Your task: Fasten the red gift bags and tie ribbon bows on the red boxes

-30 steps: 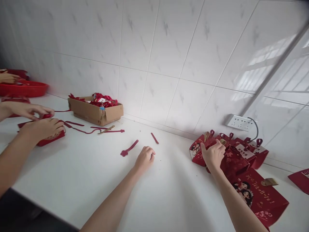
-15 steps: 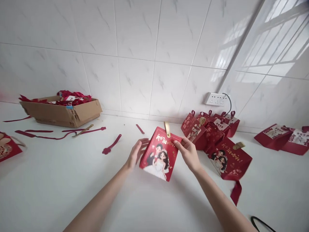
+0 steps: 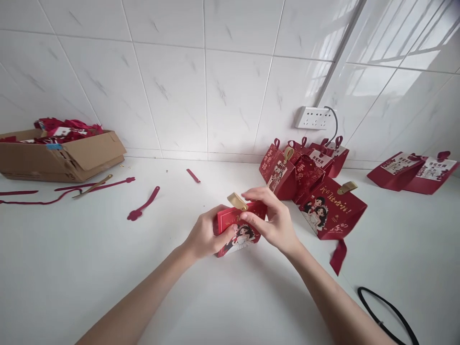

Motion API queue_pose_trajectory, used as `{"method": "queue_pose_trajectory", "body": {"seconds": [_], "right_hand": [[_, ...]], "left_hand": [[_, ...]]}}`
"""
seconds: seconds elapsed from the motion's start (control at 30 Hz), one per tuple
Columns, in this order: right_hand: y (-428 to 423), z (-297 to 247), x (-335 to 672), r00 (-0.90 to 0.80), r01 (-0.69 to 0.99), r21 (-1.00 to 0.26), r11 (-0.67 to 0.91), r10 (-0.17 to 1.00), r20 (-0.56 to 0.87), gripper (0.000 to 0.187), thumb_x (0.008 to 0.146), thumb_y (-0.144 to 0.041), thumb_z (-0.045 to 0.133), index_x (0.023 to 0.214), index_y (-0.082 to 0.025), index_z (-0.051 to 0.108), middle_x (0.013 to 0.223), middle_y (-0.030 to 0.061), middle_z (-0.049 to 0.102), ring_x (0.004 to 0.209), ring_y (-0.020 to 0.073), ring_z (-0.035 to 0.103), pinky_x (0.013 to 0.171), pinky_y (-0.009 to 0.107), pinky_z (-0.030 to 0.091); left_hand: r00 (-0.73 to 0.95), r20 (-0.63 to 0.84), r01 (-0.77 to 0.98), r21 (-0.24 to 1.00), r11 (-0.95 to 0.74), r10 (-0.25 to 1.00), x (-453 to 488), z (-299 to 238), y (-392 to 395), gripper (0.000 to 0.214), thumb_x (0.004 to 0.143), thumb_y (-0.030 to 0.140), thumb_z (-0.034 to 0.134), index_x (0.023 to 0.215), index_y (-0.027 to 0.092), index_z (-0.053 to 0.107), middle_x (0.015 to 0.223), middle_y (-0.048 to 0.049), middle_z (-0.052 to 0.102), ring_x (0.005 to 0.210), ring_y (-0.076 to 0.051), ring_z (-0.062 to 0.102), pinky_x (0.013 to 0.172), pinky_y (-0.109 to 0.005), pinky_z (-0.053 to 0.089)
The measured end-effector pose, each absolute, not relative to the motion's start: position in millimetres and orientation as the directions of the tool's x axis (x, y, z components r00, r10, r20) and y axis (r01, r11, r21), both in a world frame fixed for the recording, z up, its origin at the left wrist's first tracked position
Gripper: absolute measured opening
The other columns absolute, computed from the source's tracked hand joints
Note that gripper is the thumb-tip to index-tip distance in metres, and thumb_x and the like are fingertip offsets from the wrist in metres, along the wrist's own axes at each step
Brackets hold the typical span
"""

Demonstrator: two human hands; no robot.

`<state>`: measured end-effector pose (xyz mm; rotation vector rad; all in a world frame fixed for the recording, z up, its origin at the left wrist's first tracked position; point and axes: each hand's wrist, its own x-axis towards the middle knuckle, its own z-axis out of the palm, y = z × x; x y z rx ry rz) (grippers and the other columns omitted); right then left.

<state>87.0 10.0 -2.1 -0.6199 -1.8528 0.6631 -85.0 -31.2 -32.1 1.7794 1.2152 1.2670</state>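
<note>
While the left hand (image 3: 207, 233) grips the box (image 3: 247, 241) by its side, apparently to steady it, the right hand (image 3: 275, 220) closes around the top edge beside the gold strap (image 3: 236, 200). The box, red with a printed bride, tilts over the table (image 3: 194, 302) (contact uncertain). Beyond, 2 boxes (image 3: 436, 178) sit right, probably for working room.

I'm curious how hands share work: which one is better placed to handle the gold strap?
Probably the right hand: its thumb and forefinger are close beside the gold strap, while the left hand holds the box.
</note>
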Motion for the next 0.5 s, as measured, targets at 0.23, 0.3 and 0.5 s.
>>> {"method": "queue_pose_trajectory", "body": {"seconds": [0.23,0.3,0.5], "right_hand": [[2,0,81,-0.303,0.124,-0.767,0.629,0.761,0.574,0.008,0.082,-0.027,0.06,0.077,-0.021,0.06,0.075,0.0,0.055,0.068,0.0131,0.053,0.062,0.026,0.041],[0,1,80,-0.279,0.133,-0.783,0.608,0.781,0.559,0.008,0.083,-0.026,0.058,0.077,-0.021,0.057,0.078,0.0001,0.054,0.071,0.0134,0.052,0.064,0.027,0.041],[3,6,83,-0.366,0.093,-0.848,0.522,0.81,0.459,0.015,0.085,-0.028,0.05,0.075,-0.018,0.057,0.083,0.0019,0.055,0.074,0.0138,0.052,0.066,0.027,0.041]], "left_hand": [[0.041,0.337,0.253,0.907,-0.336,0.941,-81,-40,-40,0.019,0.078,0.036,0.058,0.084,0.018,0.056,0.072,-0.0006,0.061,0.067,-0.016,0.059,0.06,-0.026,0.048],[0.025,0.351,0.245,0.906,-0.347,0.936,-79,-43,-41,0.02,0.079,0.037,0.058,0.085,0.018,0.056,0.072,-0.0005,0.061,0.067,-0.016,0.059,0.061,-0.025,0.049],[0.009,0.323,0.222,0.922,-0.317,0.946,-81,-48,-41,0.024,0.079,0.039,0.058,0.088,0.017,0.056,0.077,-0.0023,0.064,0.072,-0.017,0.061,0.064,-0.027,0.051]]}}
